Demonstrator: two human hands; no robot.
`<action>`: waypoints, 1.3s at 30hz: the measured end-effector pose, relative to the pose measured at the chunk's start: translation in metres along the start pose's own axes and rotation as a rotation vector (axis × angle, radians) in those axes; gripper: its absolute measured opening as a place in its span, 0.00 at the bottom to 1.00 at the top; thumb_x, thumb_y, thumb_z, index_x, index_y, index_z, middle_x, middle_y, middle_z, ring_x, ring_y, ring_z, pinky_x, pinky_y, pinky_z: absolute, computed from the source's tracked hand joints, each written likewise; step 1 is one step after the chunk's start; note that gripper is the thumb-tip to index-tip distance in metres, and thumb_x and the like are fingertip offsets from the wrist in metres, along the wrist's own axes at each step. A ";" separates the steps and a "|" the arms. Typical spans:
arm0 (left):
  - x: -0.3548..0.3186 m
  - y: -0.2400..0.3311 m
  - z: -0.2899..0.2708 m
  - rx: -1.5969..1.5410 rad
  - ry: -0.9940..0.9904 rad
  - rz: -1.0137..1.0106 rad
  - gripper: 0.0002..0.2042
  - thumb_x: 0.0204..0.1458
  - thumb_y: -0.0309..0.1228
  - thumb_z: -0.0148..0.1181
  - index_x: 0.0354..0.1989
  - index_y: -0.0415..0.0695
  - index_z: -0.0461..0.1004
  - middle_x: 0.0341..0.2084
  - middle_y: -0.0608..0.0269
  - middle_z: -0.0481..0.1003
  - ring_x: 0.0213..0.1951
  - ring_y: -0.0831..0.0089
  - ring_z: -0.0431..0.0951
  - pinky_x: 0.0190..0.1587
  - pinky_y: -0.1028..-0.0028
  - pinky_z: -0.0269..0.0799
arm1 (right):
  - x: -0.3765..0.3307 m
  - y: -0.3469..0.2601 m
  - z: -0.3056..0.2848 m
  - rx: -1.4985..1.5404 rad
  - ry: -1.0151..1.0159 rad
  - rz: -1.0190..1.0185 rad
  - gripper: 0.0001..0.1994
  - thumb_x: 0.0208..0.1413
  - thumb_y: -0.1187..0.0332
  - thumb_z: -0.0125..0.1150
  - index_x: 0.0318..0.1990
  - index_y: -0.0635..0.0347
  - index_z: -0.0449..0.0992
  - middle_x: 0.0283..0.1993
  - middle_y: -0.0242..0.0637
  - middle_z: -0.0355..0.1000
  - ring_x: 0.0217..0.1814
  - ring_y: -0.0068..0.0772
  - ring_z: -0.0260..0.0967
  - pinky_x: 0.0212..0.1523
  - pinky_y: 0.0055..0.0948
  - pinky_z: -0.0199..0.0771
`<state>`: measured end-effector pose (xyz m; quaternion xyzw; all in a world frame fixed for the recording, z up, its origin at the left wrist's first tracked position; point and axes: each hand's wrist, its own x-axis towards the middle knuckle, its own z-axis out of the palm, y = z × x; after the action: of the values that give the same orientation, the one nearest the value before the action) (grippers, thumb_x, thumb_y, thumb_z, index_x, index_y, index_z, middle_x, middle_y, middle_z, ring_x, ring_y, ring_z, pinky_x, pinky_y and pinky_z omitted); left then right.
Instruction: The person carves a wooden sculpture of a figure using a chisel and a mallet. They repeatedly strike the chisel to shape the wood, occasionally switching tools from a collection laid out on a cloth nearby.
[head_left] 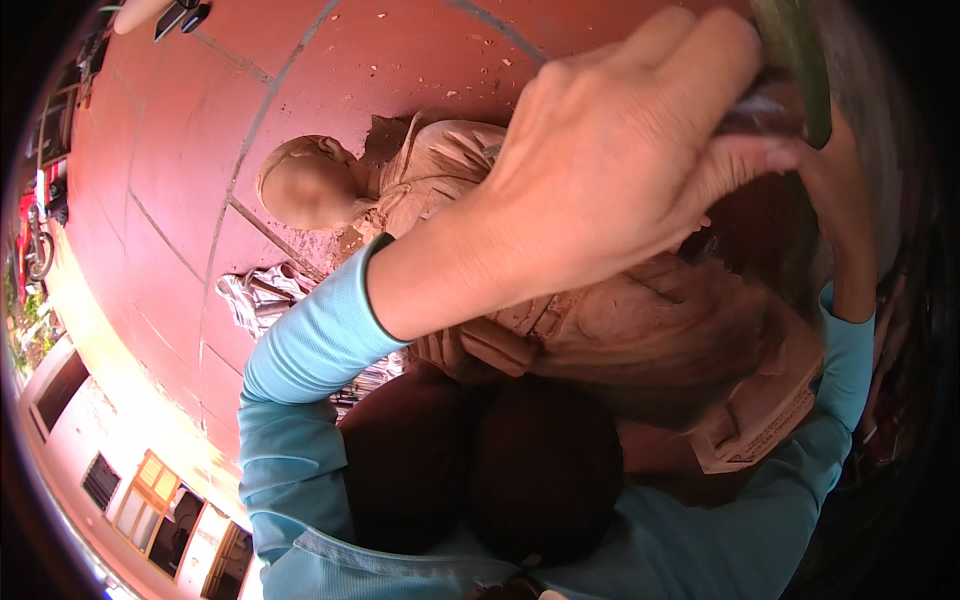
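The statue point(640, 325) lies on the floor point(400, 60) by my knees point(545, 460). Above it, my left hand point(640, 140) bends its fingers beside a green thing point(812, 90); my right hand point(845, 180) is half hidden, and I can't tell whether either grips it. A loose hold could drop it and dent the statue; a shifted knee could roll the statue over

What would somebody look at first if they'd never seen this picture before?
Probably the big left hand across the upper middle, beside a blurry green thing at top right. Next, the brown carved figure lying partly behind it, its round head toward the left. Then the red floor at upper left.
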<state>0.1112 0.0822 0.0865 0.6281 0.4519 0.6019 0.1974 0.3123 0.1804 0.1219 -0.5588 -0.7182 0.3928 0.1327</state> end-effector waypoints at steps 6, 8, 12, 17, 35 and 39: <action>-0.030 0.025 0.027 0.278 0.011 -0.090 0.19 0.41 0.43 0.64 0.41 0.46 0.73 0.23 0.67 0.67 0.26 0.70 0.69 0.25 0.73 0.67 | -0.009 -0.005 0.003 0.105 0.042 0.050 0.14 0.47 0.71 0.66 0.39 0.62 0.70 0.27 0.28 0.67 0.25 0.17 0.63 0.28 0.19 0.63; -0.024 0.015 0.029 0.245 0.119 -0.129 0.19 0.41 0.41 0.65 0.39 0.44 0.73 0.24 0.66 0.69 0.26 0.69 0.70 0.25 0.72 0.68 | -0.014 -0.003 0.002 0.114 0.112 0.074 0.13 0.47 0.71 0.67 0.39 0.62 0.70 0.27 0.29 0.68 0.25 0.18 0.63 0.28 0.20 0.63; -0.024 0.008 0.032 0.245 0.180 -0.181 0.17 0.44 0.39 0.65 0.39 0.42 0.72 0.23 0.63 0.70 0.26 0.66 0.72 0.26 0.70 0.68 | -0.025 0.005 -0.002 0.155 0.080 0.085 0.16 0.47 0.71 0.68 0.42 0.63 0.69 0.30 0.30 0.68 0.26 0.18 0.64 0.29 0.20 0.64; -0.025 0.003 0.034 0.221 0.215 -0.244 0.16 0.42 0.38 0.65 0.36 0.43 0.72 0.26 0.64 0.70 0.29 0.67 0.73 0.28 0.70 0.69 | -0.035 0.000 0.002 0.099 0.077 0.096 0.25 0.49 0.72 0.66 0.55 0.63 0.67 0.32 0.30 0.68 0.27 0.17 0.62 0.31 0.19 0.64; -0.022 0.001 0.030 0.182 0.296 -0.255 0.17 0.42 0.35 0.65 0.39 0.42 0.71 0.26 0.64 0.69 0.29 0.67 0.72 0.29 0.70 0.69 | -0.039 -0.004 0.004 0.146 0.048 0.073 0.29 0.50 0.74 0.64 0.61 0.59 0.63 0.31 0.29 0.68 0.28 0.17 0.62 0.32 0.18 0.65; -0.020 -0.002 0.027 0.214 0.310 -0.276 0.17 0.44 0.33 0.63 0.42 0.40 0.71 0.27 0.61 0.69 0.30 0.65 0.72 0.29 0.69 0.69 | -0.038 -0.007 0.005 0.111 0.049 0.081 0.29 0.50 0.74 0.64 0.61 0.59 0.63 0.32 0.29 0.68 0.28 0.17 0.62 0.32 0.18 0.64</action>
<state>0.1385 0.0750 0.0680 0.4779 0.6196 0.6072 0.1381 0.3166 0.1436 0.1328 -0.5888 -0.6685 0.4233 0.1651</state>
